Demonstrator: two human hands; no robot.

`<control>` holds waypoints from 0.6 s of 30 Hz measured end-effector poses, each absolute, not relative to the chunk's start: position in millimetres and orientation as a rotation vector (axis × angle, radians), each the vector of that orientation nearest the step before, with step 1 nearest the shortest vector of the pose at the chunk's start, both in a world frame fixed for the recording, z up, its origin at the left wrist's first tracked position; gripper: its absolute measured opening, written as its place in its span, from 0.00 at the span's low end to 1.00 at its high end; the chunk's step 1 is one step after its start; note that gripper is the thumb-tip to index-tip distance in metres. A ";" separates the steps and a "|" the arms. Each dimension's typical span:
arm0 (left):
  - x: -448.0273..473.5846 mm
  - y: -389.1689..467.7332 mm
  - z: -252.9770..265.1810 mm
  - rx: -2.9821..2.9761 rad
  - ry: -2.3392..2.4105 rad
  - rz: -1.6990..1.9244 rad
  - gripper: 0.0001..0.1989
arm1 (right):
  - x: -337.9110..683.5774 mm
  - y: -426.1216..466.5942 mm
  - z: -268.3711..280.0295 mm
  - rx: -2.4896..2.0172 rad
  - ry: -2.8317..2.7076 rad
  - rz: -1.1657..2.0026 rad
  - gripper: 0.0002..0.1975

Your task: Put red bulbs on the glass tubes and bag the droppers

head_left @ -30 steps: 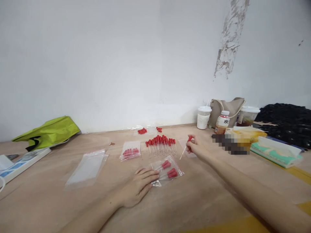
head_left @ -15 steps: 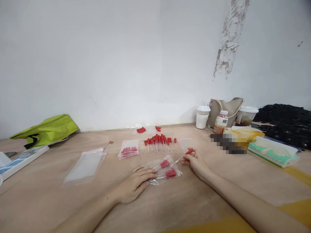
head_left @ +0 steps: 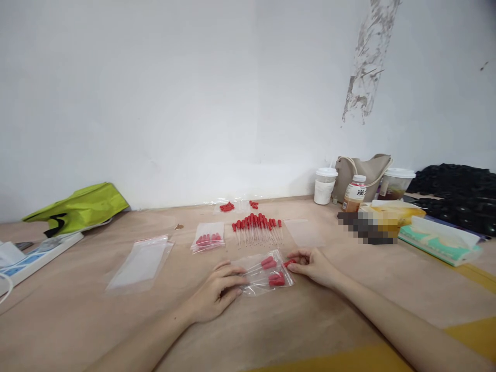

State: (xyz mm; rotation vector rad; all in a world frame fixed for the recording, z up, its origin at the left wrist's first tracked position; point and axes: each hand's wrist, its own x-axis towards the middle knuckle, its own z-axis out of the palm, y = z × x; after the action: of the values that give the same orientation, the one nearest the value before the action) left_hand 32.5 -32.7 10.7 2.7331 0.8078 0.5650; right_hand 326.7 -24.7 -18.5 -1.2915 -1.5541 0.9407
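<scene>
A clear zip bag [head_left: 256, 281] lies flat on the table with several red-bulbed droppers [head_left: 268, 262] inside, their thin tubes pointing left. At its left end, my left hand [head_left: 217, 290] holds the bag with thumb and fingers. My right hand [head_left: 314, 266] pinches another dropper by its red bulb [head_left: 289, 263] at the bag's right, zip end. The tube of that dropper seems to be inside the bag mouth, though the plastic makes it hard to see. Just beyond lies a row of loose red-bulbed droppers [head_left: 256, 223], tubes toward me.
Filled bags [head_left: 208, 236] are stacked left of the row, with flat unfilled bags [head_left: 140, 262] farther left. Another bag [head_left: 304, 232] lies at right. Loose red bulbs [head_left: 227, 206] sit near the wall. Cups, a bottle [head_left: 354, 195] and tissues [head_left: 439, 240] stand right; a power strip [head_left: 46, 256] left.
My right hand has moved a little toward the bag's right end, and the dropper's tube has gone from outside the bag to its mouth. My left hand stays at the left end.
</scene>
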 end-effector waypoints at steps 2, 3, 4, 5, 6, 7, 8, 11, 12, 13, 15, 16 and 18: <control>32.6 -31.8 9.9 2.735 0.799 0.535 0.14 | 325.9 -23.3 -19.7 -1.267 -1.546 0.908 0.12; 32.7 -31.5 9.7 2.734 0.793 0.523 0.15 | 325.1 -22.7 -20.5 -1.257 -1.556 0.892 0.12; 32.9 -31.3 9.6 2.730 0.788 0.517 0.15 | 324.1 -22.2 -21.2 -1.250 -1.575 0.876 0.12; 33.1 -31.2 9.6 2.725 0.784 0.514 0.15 | 323.1 -21.9 -21.9 -1.244 -1.597 0.863 0.11; 33.2 -31.1 9.7 2.722 0.779 0.512 0.15 | 322.0 -22.1 -22.4 -1.237 -1.623 0.853 0.11; 33.2 -31.0 9.8 2.719 0.775 0.513 0.15 | 320.8 -22.8 -22.5 -1.229 -1.646 0.849 0.12; 33.2 -30.9 9.9 2.717 0.770 0.515 0.15 | 319.5 -24.0 -22.3 -1.217 -1.668 0.852 0.12; 32.8 -30.4 9.6 2.713 0.752 0.529 0.15 | 315.4 -30.7 -19.4 -1.156 -1.745 0.869 0.13; 32.6 -30.3 9.3 2.710 0.746 0.538 0.15 | 314.3 -33.2 -18.1 -1.129 -1.773 0.881 0.13; 32.5 -30.2 9.1 2.707 0.742 0.544 0.15 | 313.4 -35.3 -16.9 -1.100 -1.799 0.898 0.13; 32.4 -30.2 8.8 2.701 0.744 0.548 0.15 | 313.0 -37.1 -15.6 -1.079 -1.831 0.914 0.14; 32.5 -30.2 8.8 2.700 0.747 0.543 0.15 | 313.5 -36.5 -15.5 -1.107 -1.826 0.888 0.15; 32.7 -30.5 9.1 2.702 0.754 0.528 0.15 | 315.5 -32.6 -16.3 -1.243 -1.784 0.756 0.16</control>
State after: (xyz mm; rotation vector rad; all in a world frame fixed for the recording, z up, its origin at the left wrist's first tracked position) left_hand 32.7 -30.5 9.1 2.7018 0.7540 0.5279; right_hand 315.5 -32.6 -16.3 -1.2432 -1.7842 0.7564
